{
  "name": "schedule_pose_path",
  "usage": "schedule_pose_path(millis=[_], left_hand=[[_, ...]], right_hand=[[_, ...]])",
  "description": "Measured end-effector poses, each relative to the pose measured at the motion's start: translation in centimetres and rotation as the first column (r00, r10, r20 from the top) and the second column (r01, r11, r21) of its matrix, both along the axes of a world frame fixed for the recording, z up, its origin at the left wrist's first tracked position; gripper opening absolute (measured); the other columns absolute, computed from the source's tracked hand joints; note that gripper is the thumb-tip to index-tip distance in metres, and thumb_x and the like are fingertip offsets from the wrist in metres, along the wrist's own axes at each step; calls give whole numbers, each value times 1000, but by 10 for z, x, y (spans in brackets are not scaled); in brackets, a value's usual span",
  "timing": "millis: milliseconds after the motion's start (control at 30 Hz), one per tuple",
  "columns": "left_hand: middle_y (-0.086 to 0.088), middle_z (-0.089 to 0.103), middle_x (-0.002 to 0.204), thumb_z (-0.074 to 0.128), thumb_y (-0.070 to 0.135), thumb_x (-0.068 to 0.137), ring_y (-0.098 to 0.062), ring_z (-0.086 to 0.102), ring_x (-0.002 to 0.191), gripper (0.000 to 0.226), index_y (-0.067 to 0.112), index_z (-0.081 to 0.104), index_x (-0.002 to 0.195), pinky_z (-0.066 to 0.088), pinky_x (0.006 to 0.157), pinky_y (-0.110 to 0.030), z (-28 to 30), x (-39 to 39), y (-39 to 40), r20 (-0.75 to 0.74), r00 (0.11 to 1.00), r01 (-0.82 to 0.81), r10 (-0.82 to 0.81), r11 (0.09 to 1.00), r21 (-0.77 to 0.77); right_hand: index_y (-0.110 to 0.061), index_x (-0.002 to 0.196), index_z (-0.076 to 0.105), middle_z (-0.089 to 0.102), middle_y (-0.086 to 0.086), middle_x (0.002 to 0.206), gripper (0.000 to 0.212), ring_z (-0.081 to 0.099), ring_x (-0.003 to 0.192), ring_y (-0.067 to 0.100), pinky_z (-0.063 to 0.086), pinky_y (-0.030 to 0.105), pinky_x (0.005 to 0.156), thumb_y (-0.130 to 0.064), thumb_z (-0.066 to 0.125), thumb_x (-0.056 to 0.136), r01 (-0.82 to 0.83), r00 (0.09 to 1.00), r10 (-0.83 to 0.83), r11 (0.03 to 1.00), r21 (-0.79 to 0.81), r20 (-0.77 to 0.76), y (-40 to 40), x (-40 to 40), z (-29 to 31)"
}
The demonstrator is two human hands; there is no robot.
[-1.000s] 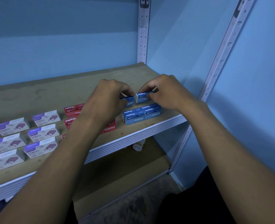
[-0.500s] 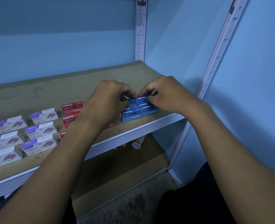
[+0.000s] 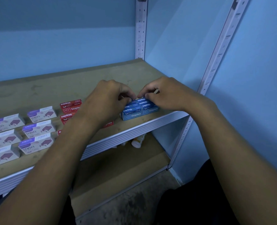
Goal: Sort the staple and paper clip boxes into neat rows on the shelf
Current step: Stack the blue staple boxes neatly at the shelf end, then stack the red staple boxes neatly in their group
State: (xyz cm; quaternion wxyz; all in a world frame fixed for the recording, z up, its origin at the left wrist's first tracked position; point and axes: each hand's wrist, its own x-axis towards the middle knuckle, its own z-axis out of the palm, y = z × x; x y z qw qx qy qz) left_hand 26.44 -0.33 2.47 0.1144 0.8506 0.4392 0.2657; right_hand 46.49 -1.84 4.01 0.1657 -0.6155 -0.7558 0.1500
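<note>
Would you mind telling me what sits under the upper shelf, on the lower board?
A white bottle lies on the lower board, partly hidden by the upper shelf; its far end is covered.

The wooden shelf (image 3: 56, 85) carries purple-white boxes (image 3: 37, 129), red boxes (image 3: 70, 105) and blue boxes (image 3: 134, 113).

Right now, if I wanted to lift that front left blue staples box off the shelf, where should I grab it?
Probably by its two short ends, coming from above and the front. The front left blue staples box lies flat at the shelf edge; another blue box touches its right end, so slide it forward first. Its left end is free, and both hands, left hand and right hand, are busy behind it.
</note>
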Motion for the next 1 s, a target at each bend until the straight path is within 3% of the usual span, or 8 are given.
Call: schedule_pose_path(millis=[67,167,267,400,667,833,933,1000], left_hand=[[12,75,94,69,30,89,3,64,79,15,28,77,102,47,72,-12,1,-1,-1,28,1000,-7,8,1000,-21],[12,74,98,80,46,74,4,67,83,42,27,73,112,57,82,-23,2,-1,-4,51,999,21,-16,994,-104],[11,73,102,87,43,64,-1,68,86,62,27,68,120,58,86,-32,3,0,-7,7,1000,21,-20,991,-129],[13,73,100,90,35,62,-2,68,84,68,27,64,124,58,85,-34,4,3,-9,-2,1000,-3,3,991,-131],[12,74,92,92,30,61,1,67,81,57,24,68,112,57,84,-33,2,6,-5,20,1000,-11,14,991,-135],[12,75,100,85,43,68,0,67,92,56,27,66,118,57,89,-34,-1,-1,-9,50,999,2,3,996,-93],[12,73,101,79,43,77,-3,66,98,42,29,69,115,57,87,-34,4,-12,-14,68,998,2,-1,1000,-8],[15,73,96,76,39,81,-2,66,92,30,30,72,109,58,83,-33,11,-23,-19,76,997,-15,12,999,41]], right_hand=[[-38,118,72,69,-18,112,25,63,101,2,47,19,87,-31,61,96,-11,999,8,999,-52,-49,-3,4,3],[-41,128,63,64,-23,118,44,62,105,-3,48,20,93,-40,75,86,-53,997,45,988,-146,-57,-7,11,5],[-37,129,63,64,-19,122,51,61,102,-4,49,23,97,-29,80,82,-79,997,77,984,-158,-18,-6,12,1],[-36,121,71,70,-18,112,44,63,99,2,50,28,94,-21,80,81,-76,997,76,988,-134,-7,-3,8,0],[-35,119,75,74,-13,104,42,63,94,6,47,23,82,-19,82,80,-64,995,69,995,-78,69,-3,3,2],[-35,126,68,70,-16,119,51,64,108,3,51,26,97,-32,83,78,-48,999,46,992,-118,-23,-9,3,1],[-41,132,62,63,-18,131,53,57,120,1,44,22,96,-44,79,82,-53,998,51,995,-86,-30,-13,0,7],[-43,128,64,62,-22,128,46,55,121,-1,45,22,97,-46,77,84,-66,996,64,997,-35,-56,-15,-6,13]])
